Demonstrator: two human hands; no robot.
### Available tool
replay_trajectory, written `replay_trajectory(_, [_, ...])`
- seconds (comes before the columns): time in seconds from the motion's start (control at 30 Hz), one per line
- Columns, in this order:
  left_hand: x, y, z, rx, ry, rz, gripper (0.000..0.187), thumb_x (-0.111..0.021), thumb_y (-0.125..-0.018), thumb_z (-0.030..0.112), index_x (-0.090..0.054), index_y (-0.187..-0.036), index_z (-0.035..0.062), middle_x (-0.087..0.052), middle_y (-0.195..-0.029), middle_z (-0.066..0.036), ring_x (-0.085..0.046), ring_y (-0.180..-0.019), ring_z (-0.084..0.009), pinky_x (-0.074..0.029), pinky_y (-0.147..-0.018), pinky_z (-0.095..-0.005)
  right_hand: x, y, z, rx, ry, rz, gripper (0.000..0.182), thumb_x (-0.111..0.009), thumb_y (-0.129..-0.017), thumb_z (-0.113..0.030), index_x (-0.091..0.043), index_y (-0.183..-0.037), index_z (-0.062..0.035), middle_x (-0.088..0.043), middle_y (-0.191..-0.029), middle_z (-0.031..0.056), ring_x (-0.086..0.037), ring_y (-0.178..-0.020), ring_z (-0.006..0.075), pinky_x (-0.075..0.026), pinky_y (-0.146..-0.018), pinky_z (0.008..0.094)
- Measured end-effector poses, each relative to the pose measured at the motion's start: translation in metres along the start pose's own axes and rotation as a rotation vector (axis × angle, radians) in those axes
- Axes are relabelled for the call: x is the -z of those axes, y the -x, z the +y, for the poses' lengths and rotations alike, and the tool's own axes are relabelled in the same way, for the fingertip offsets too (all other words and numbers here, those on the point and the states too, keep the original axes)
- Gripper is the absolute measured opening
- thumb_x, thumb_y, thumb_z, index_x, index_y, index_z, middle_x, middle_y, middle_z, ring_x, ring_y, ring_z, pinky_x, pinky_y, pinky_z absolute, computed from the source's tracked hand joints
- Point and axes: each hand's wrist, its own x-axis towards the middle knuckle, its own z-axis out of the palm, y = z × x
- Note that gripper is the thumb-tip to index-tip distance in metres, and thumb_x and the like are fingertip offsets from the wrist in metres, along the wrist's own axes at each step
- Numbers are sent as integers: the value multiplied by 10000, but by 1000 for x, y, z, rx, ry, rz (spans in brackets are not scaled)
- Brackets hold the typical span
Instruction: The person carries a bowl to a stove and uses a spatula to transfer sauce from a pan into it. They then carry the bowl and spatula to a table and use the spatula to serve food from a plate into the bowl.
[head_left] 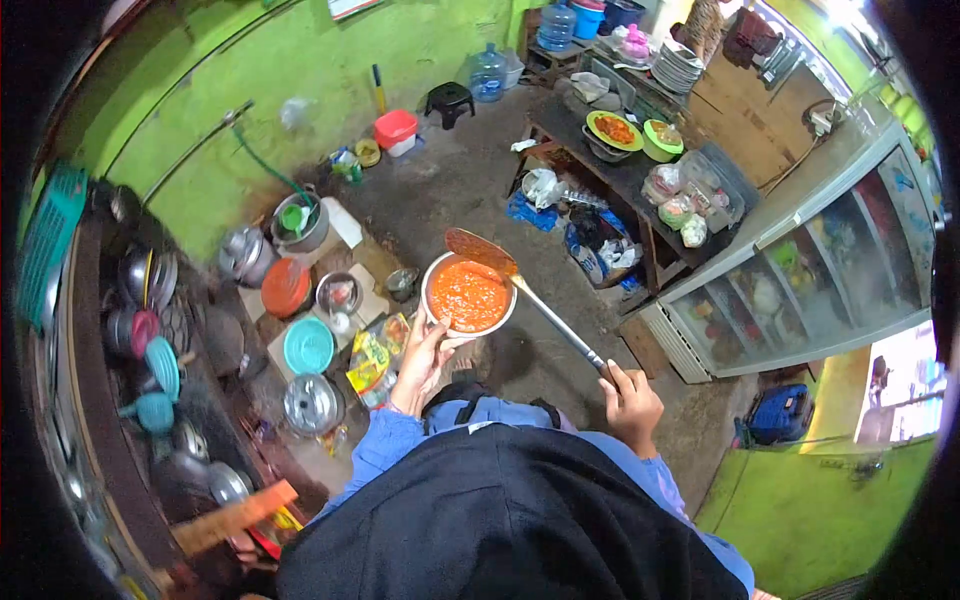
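Head view: white bowl (484, 334) of red sauce (468, 295) is held level before the body, its side gripped by the left hand (425, 358), thumb at rim, likely for steadiness. Spatula (562, 325) is gripped by its handle in the right hand (633, 405); its sauce-coated head is angled over the bowl's far edge, presumably so drips are caught. Rim contact: cannot be told.
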Motion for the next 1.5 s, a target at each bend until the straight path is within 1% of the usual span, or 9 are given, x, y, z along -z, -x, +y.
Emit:
replay_trajectory(0.17, [-25,-152,73,73,-59,-46,676,-578,-961,91,-221,-1525,195,-568,-1283,-121,-716,-917,-303,-489,-446,-176,-66,-110,-9,-123,139,-1,321,-743,-806,-255,-702,-1120,-204,-623,-834,29,-628,-643,219,-483,-538,339])
replay_trajectory(0.3, [-36,-213,111,175,-105,-126,715,-566,-965,83,-160,-1540,206,-536,-1335,-146,-715,-921,-310,-484,-423,-161,-91,-159,-10,-178,138,-13,351,-758,-795,-223,-702,-1140,-191,-632,-840,57,-632,-639,227,-498,-547,342])
replay_trajectory(0.47, [-63,-390,138,180,-126,-91,718,-555,-969,80,-147,-1544,220,-530,-1325,-134,-714,-923,-307,-508,-439,-166,-188,-304,42,-174,85,79,388,-769,-783,-197,-700,-1165,-193,-632,-841,71,-625,-626,227,-494,-536,333])
replay_trajectory(0.57, [-81,-463,149,169,-96,-65,675,-538,-973,62,-183,-1529,207,-549,-1280,-126,-722,-823,-216,-554,-469,-179,-218,-373,70,-180,68,72,373,-768,-783,-188,-707,-1151,-190,-633,-843,68,-627,-633,224,-488,-533,336])
replay_trajectory(0.73, [-117,-565,177,152,-14,-37,644,-533,-977,54,-212,-1516,201,-588,-1189,-121,-700,-733,-149,-546,-456,-179,-252,-494,110,-116,73,48,366,-767,-779,-193,-710,-1140,-188,-627,-834,59,-621,-630,218,-476,-525,335])
replay_trajectory(0.8, [-142,-644,202,127,-38,-3,661,-540,-977,62,-199,-1524,208,-588,-1191,-114,-700,-730,-146,-546,-459,-186,-279,-587,131,-109,35,40,371,-766,-778,-197,-706,-1144,-191,-623,-828,54,-616,-627,216,-474,-524,336])
replay_trajectory(1.13, [-173,-883,284,179,-136,-72,706,-564,-975,117,-159,-1545,210,-578,-1248,-97,-718,-905,-243,-455,-462,-152,-392,-806,179,-32,91,54,361,-758,-789,-198,-687,-1142,-182,-606,-814,45,-617,-666,226,-480,-559,353])
replay_trajectory(1.3, [-174,-1089,351,252,-264,-178,730,-584,-958,119,-165,-1547,219,-560,-1287,-78,-717,-915,-276,-420,-444,-150,-503,-927,175,-182,134,155,386,-779,-763,-170,-687,-1138,-162,-615,-858,76,-611,-669,249,-476,-566,360])
replay_trajectory(1.5, [-202,-1249,397,353,-347,-324,724,-585,-959,124,-178,-1544,253,-597,-1224,-59,-722,-886,-271,-428,-450,-151,-554,-1028,154,-425,96,200,382,-761,-774,-127,-678,-1147,-140,-625,-865,88,-635,-668,262,-490,-561,365])
